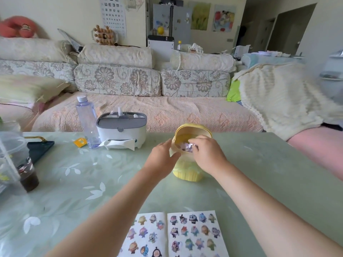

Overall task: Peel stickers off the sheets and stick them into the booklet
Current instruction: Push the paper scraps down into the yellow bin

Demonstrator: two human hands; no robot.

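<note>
Table far edge: runs across in front of sofa [130, 112]; tissue box [122, 130] & bottle [87, 121] stand close to it, L of middle.
Table [259, 164] R side: edge slants off to the R; bare green top from there to yellow bin.
Room to move: bare top between yellow bin [187, 175] & sticker sheets [174, 234], both arms reach over it; more bare top L of arms, up to cup.
Sticker sheets: 2 side by side, flat on table, at bottom middle, cut off by pic edge; rows of small cartoon stickers on both. Well apart from bin.
Yellow bin: upright, near far edge, middle; lid [193, 129] tipped up & back, mouth open.
In bin: shiny purple-white scraps [185, 146], up near the mouth.
L hand [163, 154]: wide, fingers straight, pressed on bin's L rim.
R hand [206, 153]: over bin mouth, fingers bent down onto scraps; cannot tell if gripping any.
Tissue box: white w/ grey lid, tissue sticks out front slot.
Bottle: clear, cap on, just L of tissue box.
Cup [28, 177]: L side, dark drink in it.
Clear tub [9, 145]: far L, blurry, inside not clear.
Dark tray [39, 147]: behind cup, gold handle.
Yellow packet [80, 142]: flat on table, by bottle.
</note>
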